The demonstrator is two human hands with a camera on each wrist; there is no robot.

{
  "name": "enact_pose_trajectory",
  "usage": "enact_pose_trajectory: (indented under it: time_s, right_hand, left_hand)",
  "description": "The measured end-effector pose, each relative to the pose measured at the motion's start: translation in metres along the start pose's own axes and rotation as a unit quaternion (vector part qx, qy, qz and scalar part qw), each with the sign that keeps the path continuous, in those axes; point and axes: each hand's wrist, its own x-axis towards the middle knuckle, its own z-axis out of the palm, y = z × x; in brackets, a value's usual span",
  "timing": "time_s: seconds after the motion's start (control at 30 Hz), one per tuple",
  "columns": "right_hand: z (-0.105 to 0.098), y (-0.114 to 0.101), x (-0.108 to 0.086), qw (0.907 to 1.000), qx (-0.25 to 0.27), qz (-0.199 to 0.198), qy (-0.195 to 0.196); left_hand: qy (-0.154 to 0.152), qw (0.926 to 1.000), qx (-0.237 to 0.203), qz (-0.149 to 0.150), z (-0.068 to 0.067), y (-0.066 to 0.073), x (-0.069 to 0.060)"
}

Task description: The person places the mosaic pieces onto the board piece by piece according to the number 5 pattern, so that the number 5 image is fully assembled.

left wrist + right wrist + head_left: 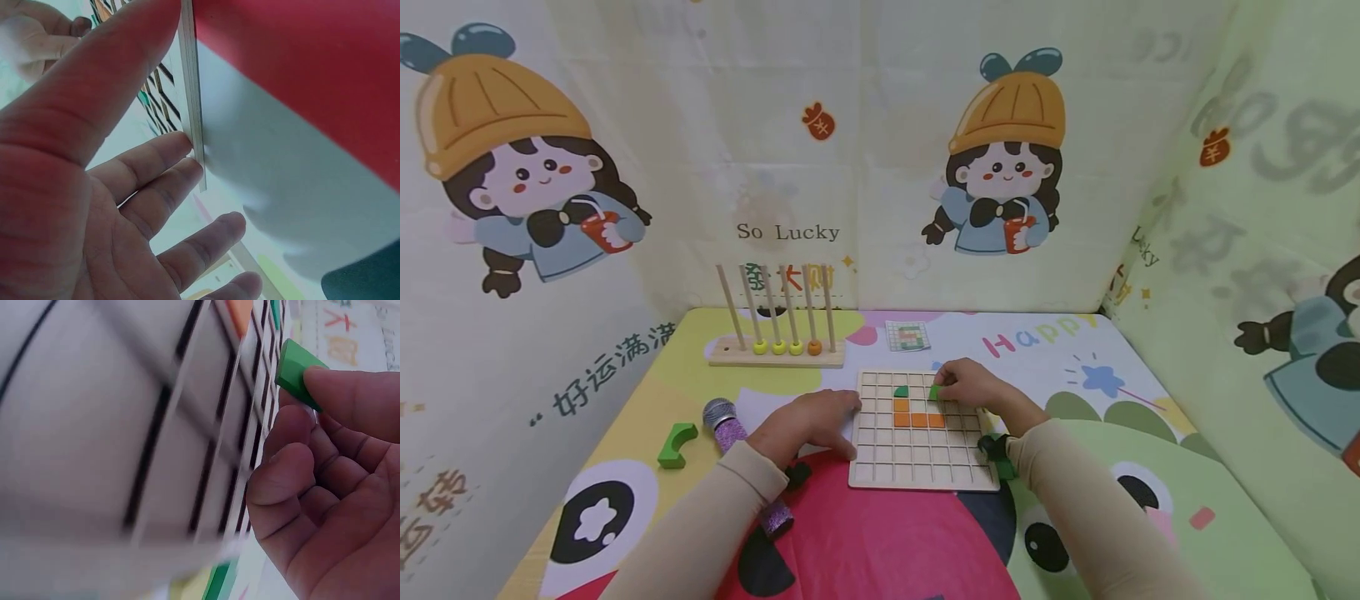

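Grid board [925, 477]: orange pieces [919, 420] and one green piece [901, 392] already down, most cells bare. Right hand [973, 385] pinches a second green piece [292, 367] over the far rows, seemingly unplaced. Left hand [812, 421], fingers spread, touches board's left edge.

Three views, one grid board [917, 457] shared by all.
From the head we look forward and down across the desk [925, 550] from well back, the backdrop [880, 192] at twelve o'clock. From the left wrist we look closely past the left fingers [147, 159] to the board's edge, the right fingers [59, 47] at ten o'clock; from the right wrist, low and near across its face at nine o'clock.
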Motion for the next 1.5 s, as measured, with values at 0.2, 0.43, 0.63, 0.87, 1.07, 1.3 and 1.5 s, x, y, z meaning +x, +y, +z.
enact_pose_trajectory:
  time_s: [0.2, 0.43, 0.63, 0.87, 1.07, 1.3, 1.5]
  right_hand:
    - [0.008, -0.016, 0.014, 0.9996, -0.021, -0.019, -0.004]
    - [0.011, -0.017, 0.025, 0.9988, -0.046, -0.014, -0.012]
    - [0.014, -0.016, 0.028, 0.998, -0.062, -0.001, -0.01]
    - [0.019, -0.017, 0.029, 0.9962, -0.086, 0.016, 0.001]
    - [0.021, -0.021, 0.026, 0.9896, -0.143, -0.003, 0.012]
    - [0.01, -0.017, 0.022, 0.9944, -0.102, -0.008, 0.024]
    - [-0.006, 0.003, 0.013, 0.9968, -0.066, 0.019, 0.041]
  left_hand:
    - [0.0, 0.9999, -0.011, -0.002, 0.001, 0.003, 0.001]
    - [-0.001, 1.0, -0.009, -0.002, 0.004, 0.005, 0.002]
    - [0.003, 1.0, 0.0, -0.006, 0.006, 0.005, 0.004]
    - [0.002, 0.9999, 0.007, -0.008, 0.007, 0.005, 0.007]
    - [-0.006, 0.9999, 0.006, -0.012, 0.008, 0.004, 0.008]
    - [-0.003, 0.9999, 0.006, -0.014, 0.005, 0.003, 0.004]
    - [-0.008, 0.9998, 0.005, -0.016, 0.003, 0.003, 0.002]
